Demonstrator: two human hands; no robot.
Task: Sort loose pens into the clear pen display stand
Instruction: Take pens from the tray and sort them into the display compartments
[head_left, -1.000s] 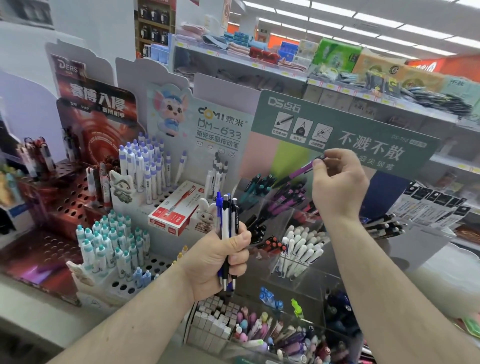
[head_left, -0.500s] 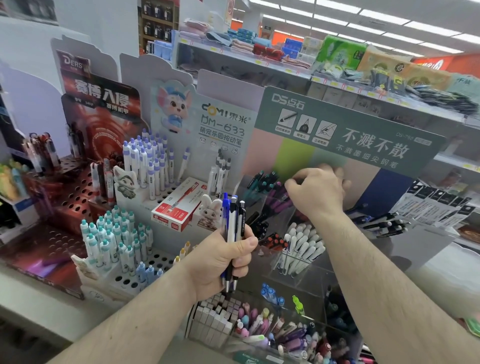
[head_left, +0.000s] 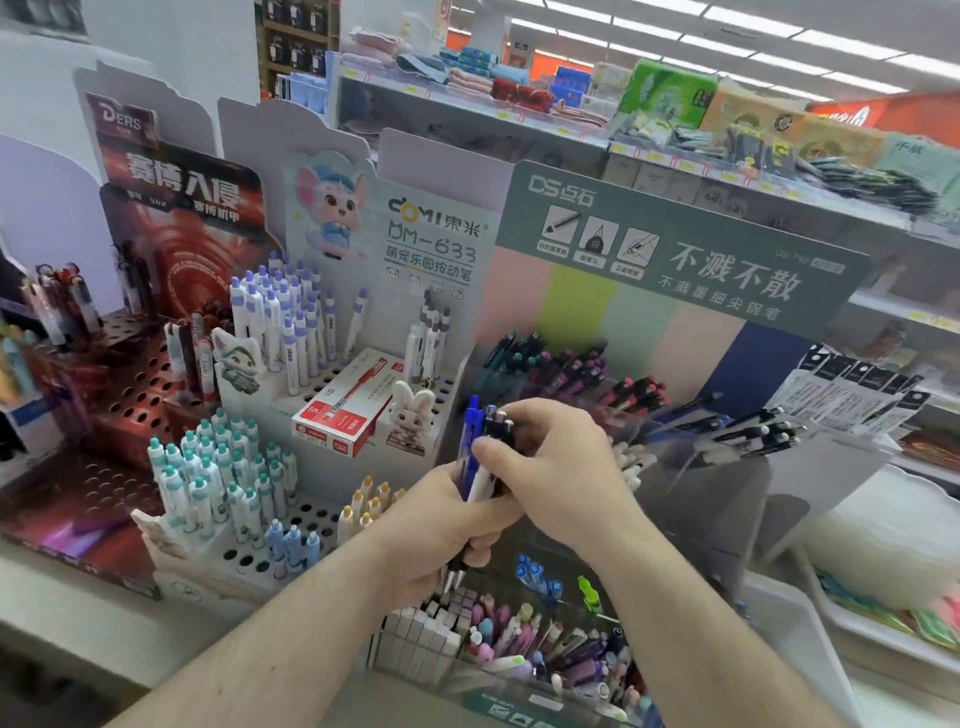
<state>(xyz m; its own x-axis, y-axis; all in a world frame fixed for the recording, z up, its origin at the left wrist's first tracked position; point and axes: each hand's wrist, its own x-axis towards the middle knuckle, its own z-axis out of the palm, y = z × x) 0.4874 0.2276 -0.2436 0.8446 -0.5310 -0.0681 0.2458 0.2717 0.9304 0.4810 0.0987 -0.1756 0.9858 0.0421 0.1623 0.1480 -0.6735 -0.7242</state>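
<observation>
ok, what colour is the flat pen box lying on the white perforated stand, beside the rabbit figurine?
Red and white flat pen box, clearest in the head view, left of the rabbit figurine.

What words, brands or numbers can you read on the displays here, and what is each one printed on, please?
"DERS" and "赛博入侵": red display card.
"DOMI 東米", "DM-633", "萌宠乐园按动笔": mouse card.
"DS点石", "不溅不散", "不溅墨细尖钢笔": green header.
Too small or blurred: the header's icon captions and model code, the red pen box, the shelf price tags, the hanging packets, and the pens in the left hand.
</observation>
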